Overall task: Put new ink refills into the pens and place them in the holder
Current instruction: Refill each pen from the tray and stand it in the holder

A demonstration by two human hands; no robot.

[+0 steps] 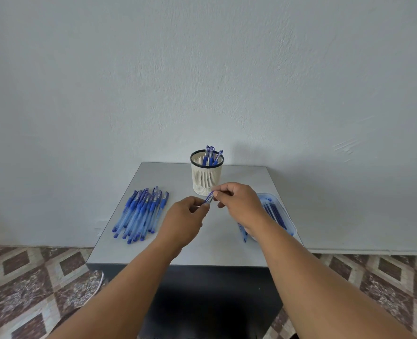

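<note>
Blue pen (209, 198) is pinched between left hand (186, 217) and right hand (238, 203), above the bench (227, 250) before the holder (207, 176); aligned, gentle seating probably avoids bending the refill.

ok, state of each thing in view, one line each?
left hand: pinches pen
right hand: pinches pen
pen: held over table by both hands
holder: upright, three pens inside
pen pile: flat on table, left side
refill tray: open, refills inside
</note>
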